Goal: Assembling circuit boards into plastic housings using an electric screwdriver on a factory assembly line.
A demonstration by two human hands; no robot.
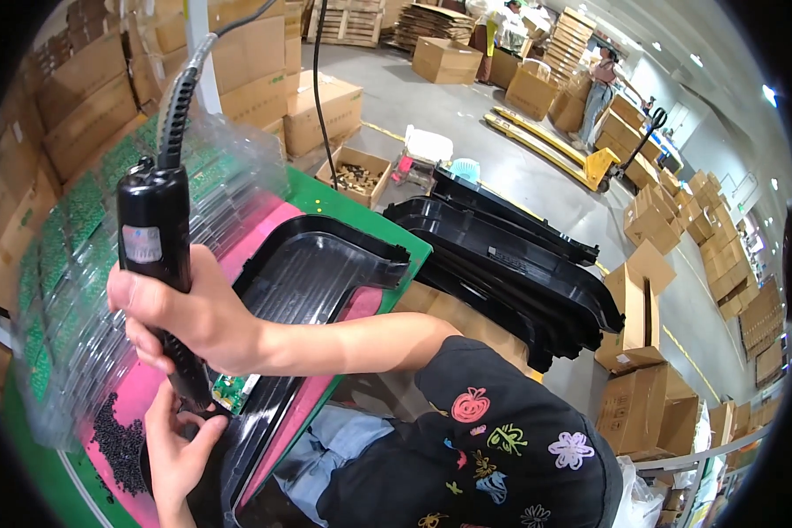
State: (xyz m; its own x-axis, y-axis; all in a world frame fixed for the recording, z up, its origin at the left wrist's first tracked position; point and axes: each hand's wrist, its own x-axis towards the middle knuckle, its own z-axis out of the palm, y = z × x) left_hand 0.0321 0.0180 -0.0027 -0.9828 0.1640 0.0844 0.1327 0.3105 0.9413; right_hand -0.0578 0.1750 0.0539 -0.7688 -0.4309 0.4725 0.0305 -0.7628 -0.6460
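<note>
My right hand [189, 312] is wrapped round a black electric screwdriver [163, 220], held upright with its cable running up from the top. The tool's lower end points down at a small green circuit board [232, 392] in a long black plastic housing [304, 264]. My left hand [178, 440] is beside the tool's tip, thumb and fingers curled in close to it. Whatever those fingers grip is hidden. On the pink mat [136, 400] to the left lies a pile of small black screws [119, 444].
Clear plastic trays holding green boards [88, 238] are stacked at the left. More black housings [510, 264] are piled to the right of the green table [304, 189]. Beyond stand a carton of small parts [358, 173], a yellow pallet jack [554, 150], many cartons and people.
</note>
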